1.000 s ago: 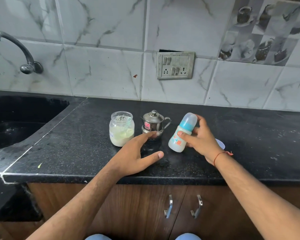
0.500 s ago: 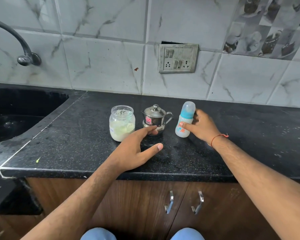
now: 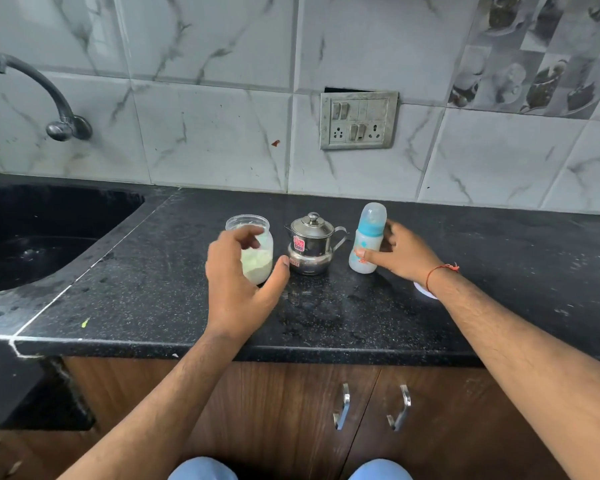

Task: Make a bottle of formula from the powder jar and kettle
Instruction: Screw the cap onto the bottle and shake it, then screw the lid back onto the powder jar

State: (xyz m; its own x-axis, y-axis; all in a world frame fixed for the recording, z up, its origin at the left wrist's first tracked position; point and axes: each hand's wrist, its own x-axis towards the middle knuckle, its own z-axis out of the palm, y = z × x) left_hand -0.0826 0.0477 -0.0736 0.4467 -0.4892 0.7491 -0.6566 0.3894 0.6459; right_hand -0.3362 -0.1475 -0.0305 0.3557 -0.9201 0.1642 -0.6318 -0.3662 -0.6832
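Observation:
A clear powder jar without a lid, part full of pale powder, stands on the black counter. To its right stands a small steel kettle with its lid on. Right of that, a baby bottle with a blue collar and clear cap stands upright. My left hand hovers in front of the jar, fingers curved over its upper left and thumb spread to its lower right, not clasping it. My right hand holds the bottle, thumb on its front and fingers behind.
A black sink with a wall tap lies at the left. A switch and socket plate sits on the tiled wall behind the kettle. A small white round thing peeks out beside my right wrist. Cabinet doors with handles are below.
My right hand has set the tilted bottle upright on the counter beside the kettle. My left hand has lifted off the counter and moved left to the jar.

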